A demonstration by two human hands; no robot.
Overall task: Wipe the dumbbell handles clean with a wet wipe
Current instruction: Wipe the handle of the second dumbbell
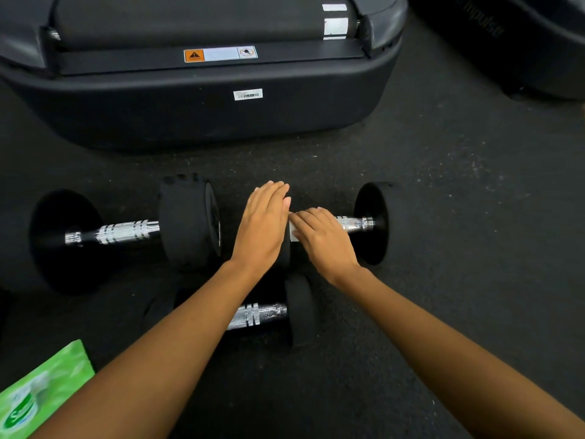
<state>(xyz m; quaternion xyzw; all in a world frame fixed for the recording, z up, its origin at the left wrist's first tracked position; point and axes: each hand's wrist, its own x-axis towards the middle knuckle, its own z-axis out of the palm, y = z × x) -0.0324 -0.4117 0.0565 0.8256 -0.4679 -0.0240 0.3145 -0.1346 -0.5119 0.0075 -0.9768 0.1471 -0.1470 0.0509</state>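
Note:
Three black dumbbells with chrome handles lie on the dark floor. My left hand lies flat, fingers straight, on the left weight of the right dumbbell. My right hand grips that dumbbell's handle with a white wet wipe wrapped under its fingers; only the handle's right end shows. The left dumbbell lies apart with its handle bare. A third dumbbell lies nearer me, partly hidden under my left forearm.
A green wet wipe pack sits at the lower left. The black rear end of a treadmill stands just behind the dumbbells. Another dark machine base is at the upper right.

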